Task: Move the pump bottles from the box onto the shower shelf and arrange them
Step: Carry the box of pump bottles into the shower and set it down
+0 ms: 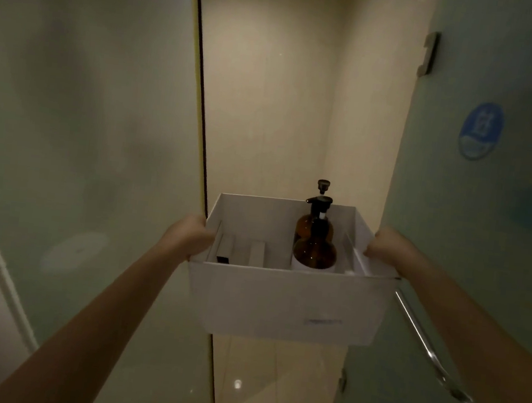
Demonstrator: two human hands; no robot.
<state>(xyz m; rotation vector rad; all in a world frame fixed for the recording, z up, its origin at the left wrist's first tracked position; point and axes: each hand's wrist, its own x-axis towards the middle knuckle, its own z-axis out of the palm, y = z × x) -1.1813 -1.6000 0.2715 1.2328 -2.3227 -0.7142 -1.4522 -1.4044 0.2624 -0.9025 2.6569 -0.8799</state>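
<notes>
Gripping the box (pixel 283 302) sides — left hand (pixel 188 235), right hand (pixel 385 248) — pump bottles (pixel 315 250) upright inside, one spout pointing left.

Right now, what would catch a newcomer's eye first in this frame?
A white box held up mid-frame, the left hand and right hand each gripping a side. Two amber pump bottles stand in its right part, one behind the other. A round blue sticker marks the glass door at right.

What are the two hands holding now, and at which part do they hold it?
Both hold the white box by its side walls, near the top rim: the left hand on its left side, the right hand on its right side.
</notes>
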